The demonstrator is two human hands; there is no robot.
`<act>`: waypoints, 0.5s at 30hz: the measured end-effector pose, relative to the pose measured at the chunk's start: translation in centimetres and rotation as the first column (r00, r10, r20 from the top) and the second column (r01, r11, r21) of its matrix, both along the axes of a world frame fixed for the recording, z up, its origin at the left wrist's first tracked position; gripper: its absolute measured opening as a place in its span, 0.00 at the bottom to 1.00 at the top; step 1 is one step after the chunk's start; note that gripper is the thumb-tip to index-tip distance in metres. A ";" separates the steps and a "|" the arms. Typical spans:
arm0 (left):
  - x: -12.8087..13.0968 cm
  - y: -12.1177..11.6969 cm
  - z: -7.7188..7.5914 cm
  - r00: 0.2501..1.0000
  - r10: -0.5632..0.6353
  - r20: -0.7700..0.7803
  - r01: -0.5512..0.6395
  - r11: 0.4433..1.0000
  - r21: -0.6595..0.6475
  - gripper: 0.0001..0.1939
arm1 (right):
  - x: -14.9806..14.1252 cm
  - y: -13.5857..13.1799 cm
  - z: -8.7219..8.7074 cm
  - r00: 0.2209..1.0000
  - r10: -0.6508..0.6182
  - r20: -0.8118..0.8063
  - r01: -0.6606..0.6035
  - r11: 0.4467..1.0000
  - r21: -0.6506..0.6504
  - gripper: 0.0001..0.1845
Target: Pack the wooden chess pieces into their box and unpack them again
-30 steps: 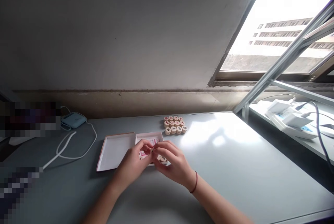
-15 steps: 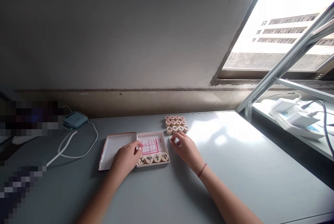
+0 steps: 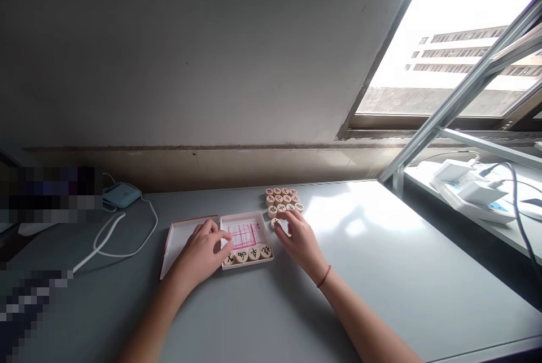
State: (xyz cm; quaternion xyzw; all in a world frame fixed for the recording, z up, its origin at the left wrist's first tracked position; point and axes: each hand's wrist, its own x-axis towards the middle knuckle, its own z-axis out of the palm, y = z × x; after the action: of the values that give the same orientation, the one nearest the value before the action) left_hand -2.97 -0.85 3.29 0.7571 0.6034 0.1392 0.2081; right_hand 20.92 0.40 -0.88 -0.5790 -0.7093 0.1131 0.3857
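Near the front left corner of the piece block, a round wooden Chinese chess piece (image 3: 274, 223) lies low on the table, its top partly visible. My right hand (image 3: 298, 241) closes its thumb and fingertips around it. My left hand (image 3: 203, 250) hovers over the lid (image 3: 174, 241), fingers parted and holding nothing, fingertips at the left edge of the white box (image 3: 269, 239). Inside the box, several black-marked pieces (image 3: 254, 253) line the front side, behind them a pink-printed grid. Beyond my right hand stand stacked chess pieces (image 3: 278, 200) in rows, red-marked at the back, black-marked in front.
A light blue device (image 3: 122, 195) with a white cable (image 3: 154, 222) sits at the left back. The wall (image 3: 195, 165) borders the table's far edge. On the right, a metal frame (image 3: 440, 106) rises beside a shelf with white chargers (image 3: 478, 191) and cables.
Both hands have parted from above the box. My right hand has carried a piece to the front of the block; my left has drawn back leftward over the lid, its fingers spreading.
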 end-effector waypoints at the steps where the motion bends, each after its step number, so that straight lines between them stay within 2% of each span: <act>1: -0.2 -0.1 0.2 1.000 -0.027 0.000 0.027 0.999 -0.022 0.15 | -0.2 -0.2 0.2 1.000 0.014 -0.013 -0.014 1.000 0.010 0.08; 9: -0.1 -0.6 -0.2 0.994 -0.093 -0.059 0.088 0.993 -0.079 0.10 | -0.7 -0.7 0.5 0.993 0.106 -0.048 -0.105 0.994 0.010 0.07; 15: 0.3 -0.9 0.7 0.986 -0.149 -0.076 0.143 0.986 -0.086 0.08 | -0.7 -0.6 0.6 0.992 0.116 -0.049 -0.116 0.993 0.001 0.06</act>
State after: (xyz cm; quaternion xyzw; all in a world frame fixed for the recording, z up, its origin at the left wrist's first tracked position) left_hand -2.70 -1.72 3.99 0.7954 0.5594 0.0681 0.2232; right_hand 20.24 -0.21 -0.31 -0.5341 -0.7321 0.1503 0.3952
